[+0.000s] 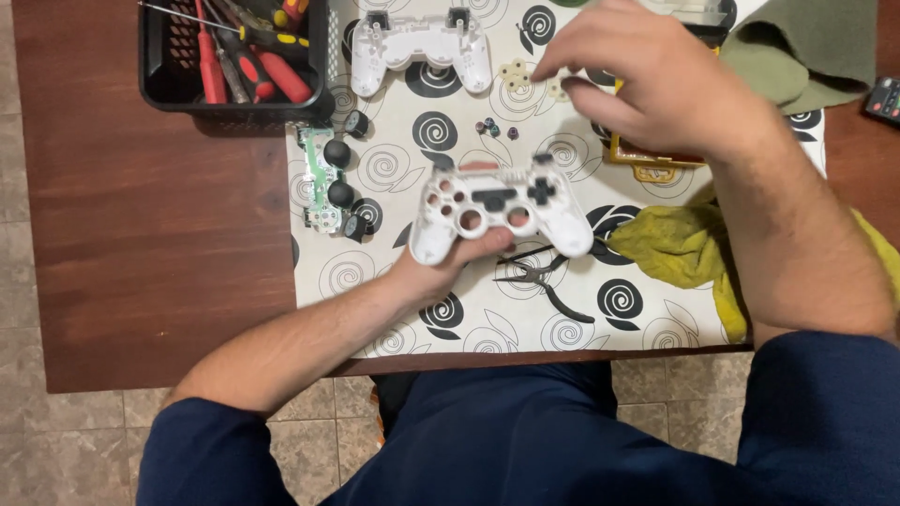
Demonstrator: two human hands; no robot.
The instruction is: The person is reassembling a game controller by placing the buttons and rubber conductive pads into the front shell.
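My left hand (448, 264) holds the white front shell of a game controller (500, 208) from below, face up, with empty button holes and a black pad in place. My right hand (647, 80) hovers above the mat at the upper right, thumb and forefinger pinched near a pale rubber button pad (515, 75); whether it grips anything is unclear. The white back shell (421, 45) lies at the top of the mat. A green circuit board with two black thumbsticks (327, 173) lies at the left. Small dark buttons (494, 128) sit mid-mat.
A black basket of red-handled screwdrivers (234, 52) stands at top left. Black pliers (544, 281) lie under the shell. A yellow cloth (680, 248), a yellow box (647, 159), a green cloth (806, 42) and a remote (884, 98) are at the right. The patterned mat (394, 281) covers a brown table (159, 215).
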